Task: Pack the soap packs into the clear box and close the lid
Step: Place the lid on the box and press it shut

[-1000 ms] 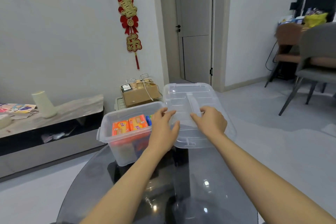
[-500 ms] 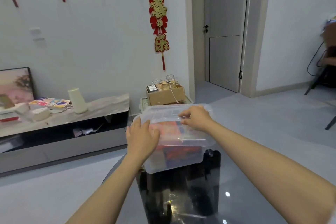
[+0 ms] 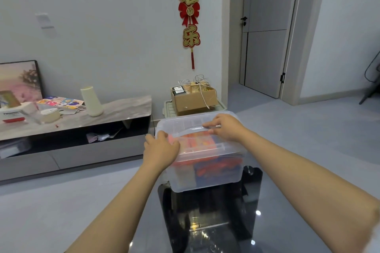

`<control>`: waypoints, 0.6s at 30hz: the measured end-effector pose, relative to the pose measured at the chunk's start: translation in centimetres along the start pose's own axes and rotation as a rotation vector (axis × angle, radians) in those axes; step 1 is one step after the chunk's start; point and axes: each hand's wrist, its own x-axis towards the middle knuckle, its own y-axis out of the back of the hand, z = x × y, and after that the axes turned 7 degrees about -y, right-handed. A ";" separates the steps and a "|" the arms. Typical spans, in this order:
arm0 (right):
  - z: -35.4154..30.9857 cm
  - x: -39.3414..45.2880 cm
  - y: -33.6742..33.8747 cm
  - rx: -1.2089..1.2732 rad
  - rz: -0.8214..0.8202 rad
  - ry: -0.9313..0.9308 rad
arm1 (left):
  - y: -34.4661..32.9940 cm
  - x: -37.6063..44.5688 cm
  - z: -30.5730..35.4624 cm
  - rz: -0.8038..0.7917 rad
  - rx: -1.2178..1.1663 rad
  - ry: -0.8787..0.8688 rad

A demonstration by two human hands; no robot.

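Observation:
The clear box [image 3: 205, 178] stands on the far edge of a dark glass table [image 3: 205, 222]. Its clear lid [image 3: 193, 127] lies on top of it. Orange soap packs [image 3: 197, 141] show through the lid and the front wall. My left hand [image 3: 159, 149] rests flat on the lid's near left corner, fingers wrapped over the edge. My right hand [image 3: 223, 127] presses on the lid's far right part, palm down. Whether the lid has snapped fully shut I cannot tell.
A low grey TV cabinet [image 3: 82, 129] runs along the left wall with a white vase [image 3: 91, 100], papers and a framed picture. A cardboard box [image 3: 193, 96] sits on a crate behind the clear box. A grey door [image 3: 265, 26] is at the right.
The lid was beside the box to its right a second ago; both hands carried it left and set it over the box. The view turned left and the hands now press on it.

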 end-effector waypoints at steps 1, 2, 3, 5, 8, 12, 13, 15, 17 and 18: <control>0.0 -0.1 0.0 0.013 -0.004 0.003 | 0.0 0.2 0.0 0.013 0.050 0.001; 0.1 -0.2 0.0 0.026 -0.003 0.006 | -0.1 0.3 0.0 0.021 0.082 0.004; 0.1 -0.3 0.1 0.033 -0.001 0.008 | 0.0 0.5 0.0 0.012 0.087 0.011; 0.3 -0.7 0.2 0.043 -0.017 0.008 | -0.1 0.6 -0.2 -0.016 0.062 0.023; 1.4 -1.8 0.7 0.071 -0.022 -0.014 | 0.2 0.8 -0.5 -0.044 0.017 0.039; 4.1 -3.2 0.9 0.093 0.137 -0.235 | 0.4 1.1 -0.8 0.003 -0.191 0.071; 4.5 -3.4 0.9 0.199 0.108 -0.277 | 0.3 1.1 -0.7 0.027 -0.237 0.083; 4.4 -3.5 0.9 0.361 0.061 -0.325 | 0.2 1.1 -0.6 0.052 -0.292 0.126; 4.2 -3.6 0.9 0.477 0.062 -0.390 | 0.2 1.1 -0.4 0.027 -0.329 0.167; 4.1 -3.6 0.8 0.550 0.061 -0.438 | 0.2 1.1 -0.5 0.004 -0.356 0.181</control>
